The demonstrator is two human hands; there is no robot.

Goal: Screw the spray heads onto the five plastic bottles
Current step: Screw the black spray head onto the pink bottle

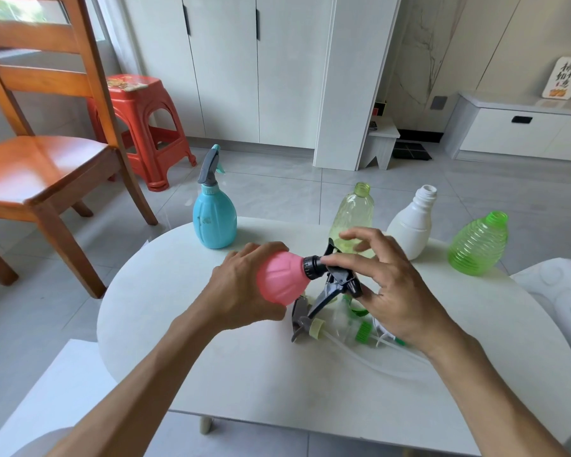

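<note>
White oval table (211, 374) on grey tiled floor; wooden chair (43, 159) and red plastic stool (139, 127) stand behind it to the left.

Progress: blue ribbed plastic bottle (215, 219) stands at the table's far edge with its grey spray head screwed on, so one of five looks done. Pink ribbed plastic bottle (282, 280) is held tilted above the table, neck pointing right. Left hand (244, 288) grips its body, fingers curled round it. Right hand (386, 285) holds the black trigger spray head (337, 275) at the neck: thumb and forefinger pinch near the collar, other fingers spread. Collar sits on the neck; how tight, I cannot tell.

Left to do: pale yellow-green clear bottle (353, 216), white plastic bottle (412, 222) and bright green ribbed bottle (478, 245) stand open-necked along the far side.

Hard to read: loose spray heads with dip tubes (314, 324) lie in a heap under the hands, partly covered; count is uncertain.
</note>
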